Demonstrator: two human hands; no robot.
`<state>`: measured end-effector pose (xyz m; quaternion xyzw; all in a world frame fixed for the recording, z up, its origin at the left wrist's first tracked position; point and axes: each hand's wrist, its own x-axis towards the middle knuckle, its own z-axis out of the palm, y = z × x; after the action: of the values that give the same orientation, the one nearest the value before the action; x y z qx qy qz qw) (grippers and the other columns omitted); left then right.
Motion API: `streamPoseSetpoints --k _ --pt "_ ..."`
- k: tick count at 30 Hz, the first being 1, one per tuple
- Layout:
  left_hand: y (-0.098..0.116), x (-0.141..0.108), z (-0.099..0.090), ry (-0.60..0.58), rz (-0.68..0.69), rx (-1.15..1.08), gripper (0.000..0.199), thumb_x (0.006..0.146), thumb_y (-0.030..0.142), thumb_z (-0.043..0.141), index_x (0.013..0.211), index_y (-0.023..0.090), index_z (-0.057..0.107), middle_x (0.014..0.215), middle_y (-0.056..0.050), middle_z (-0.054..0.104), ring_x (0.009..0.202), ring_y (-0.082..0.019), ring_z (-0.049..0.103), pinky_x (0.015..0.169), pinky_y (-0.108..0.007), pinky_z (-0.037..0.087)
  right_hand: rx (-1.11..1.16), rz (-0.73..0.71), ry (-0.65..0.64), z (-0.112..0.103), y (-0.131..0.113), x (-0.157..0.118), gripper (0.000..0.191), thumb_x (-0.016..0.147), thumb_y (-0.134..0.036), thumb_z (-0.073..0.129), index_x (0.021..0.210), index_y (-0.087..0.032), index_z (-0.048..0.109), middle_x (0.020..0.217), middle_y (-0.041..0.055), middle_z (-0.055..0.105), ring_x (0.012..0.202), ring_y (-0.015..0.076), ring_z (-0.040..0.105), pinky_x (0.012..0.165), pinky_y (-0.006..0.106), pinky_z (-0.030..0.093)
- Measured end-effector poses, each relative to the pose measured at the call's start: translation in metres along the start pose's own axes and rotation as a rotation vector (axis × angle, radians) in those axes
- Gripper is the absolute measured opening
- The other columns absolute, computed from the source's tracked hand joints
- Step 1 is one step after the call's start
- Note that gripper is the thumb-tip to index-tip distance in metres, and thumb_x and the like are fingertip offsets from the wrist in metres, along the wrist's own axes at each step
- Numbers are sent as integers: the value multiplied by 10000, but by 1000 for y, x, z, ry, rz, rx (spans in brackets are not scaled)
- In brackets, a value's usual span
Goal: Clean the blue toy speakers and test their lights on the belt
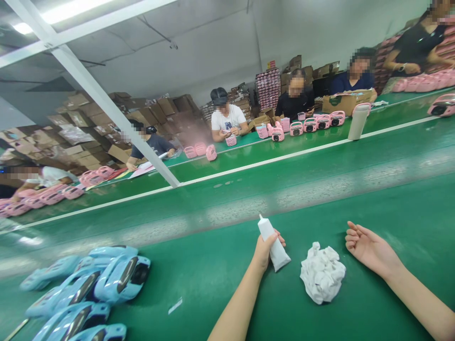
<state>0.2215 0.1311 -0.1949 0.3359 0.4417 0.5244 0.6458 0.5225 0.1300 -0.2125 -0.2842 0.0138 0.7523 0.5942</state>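
Two bare hands lie at the bottom of the view; the left hand is closed around the body of a white squeeze tube, fingers wrapped over it, nozzle pointing up and away; the tube sits tilted, its crimped end projecting past the hand; cannot tell whether that end touches the surface. The right hand is open and empty, palm up, fingers loosely curled, resting on the green tabletop. A crumpled white cloth lies between the hands, just beside the tube, touching neither hand; a small white paper strip lies further left on the tabletop. Several light-blue car-shaped plastic shells lie overlapping at the lower-left corner, well apart from both hands; the frame edge cuts off the lowest ones, so no exact count. Beyond, a second green line crosses the view; a co-worker in a white T-shirt sits among others along it; pink car-shaped shells stand in a row there; a white tumbler stands upright beside them; stacked cardboard cartons fill the background.
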Motion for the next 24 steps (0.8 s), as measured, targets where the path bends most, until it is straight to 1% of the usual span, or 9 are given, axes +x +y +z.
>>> streamPoseSetpoints --k 7,13,20,24 --pt "1 0 1 10 -6 2 448 554 460 799 778 121 612 638 -48 652 570 -164 622 581 -273 483 -4 2 -3 -1 0 0 170 858 -112 510 1008 -158 578 696 -14 434 563 88 457 478 229 488" --pt "3 -1 2 13 -2 17 438 559 463 792 775 126 613 643 -51 652 577 -171 625 589 -280 482 -23 9 -20 -3 0 1 204 820 -117 567 1011 -185 573 700 -21 440 569 84 460 495 218 490" --pt "4 -2 3 5 0 26 432 563 464 782 776 133 605 636 -45 647 577 -170 617 579 -277 472 -40 0 -32 -4 0 1 243 781 -115 620 1010 -182 571 704 -25 436 568 82 462 500 211 486" --pt "5 -3 4 8 -2 32 439 559 470 780 779 133 604 636 -47 646 579 -171 615 575 -277 467 -45 -1 -24 -3 0 0 242 779 -113 616 1006 -181 570 699 -26 425 565 82 458 496 212 483"
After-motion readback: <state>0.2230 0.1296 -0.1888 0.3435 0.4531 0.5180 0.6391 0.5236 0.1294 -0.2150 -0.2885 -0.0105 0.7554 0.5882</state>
